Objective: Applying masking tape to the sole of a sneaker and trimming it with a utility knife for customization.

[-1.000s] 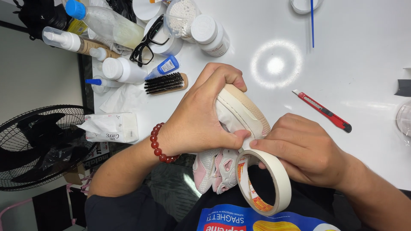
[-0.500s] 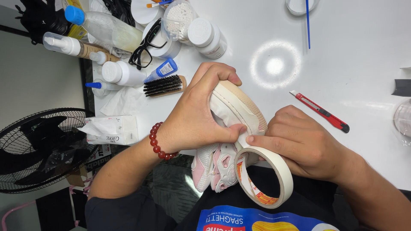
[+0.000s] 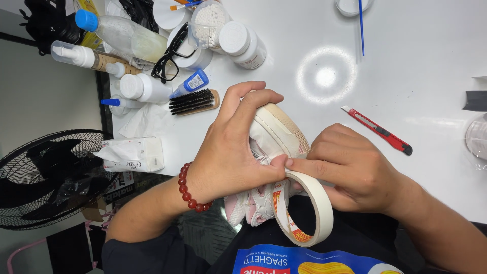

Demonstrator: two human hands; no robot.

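So basically the sneaker [image 3: 274,137] sits dead centre, sole edge up, its long axis running from the pink-and-white upper at about 7 o'clock to the tan sole rim at about 1 o'clock. The left hand [image 3: 228,152] is wrapped round it from the 9 o'clock side, fingers curled over the top and thumb pressed into the white side panel, so that hand has the real grip. The right hand [image 3: 350,167] comes in from 3 o'clock, index finger stretched flat toward the shoe and meeting the left thumb right where the tape strip lands; the rest of its fingers are folded in. The roll of masking tape [image 3: 304,208] hangs just below that meeting point at 6 o'clock, touching the shoe, hoop facing the camera, cream outside with a red-and-yellow printed core inside. Around them on the white table [image 3: 416,66]: a red box cutter [image 3: 378,131] at 3 o'clock of the shoe, lying diagonally; a dark-bristled brush [image 3: 194,101] at 10 o'clock; a white tissue pack [image 3: 133,155] with dark lettering at 9 o'clock; and white bottles with blue caps, black glasses [image 3: 170,56] and a tub of cotton swabs [image 3: 208,23] up at 11 o'clock.
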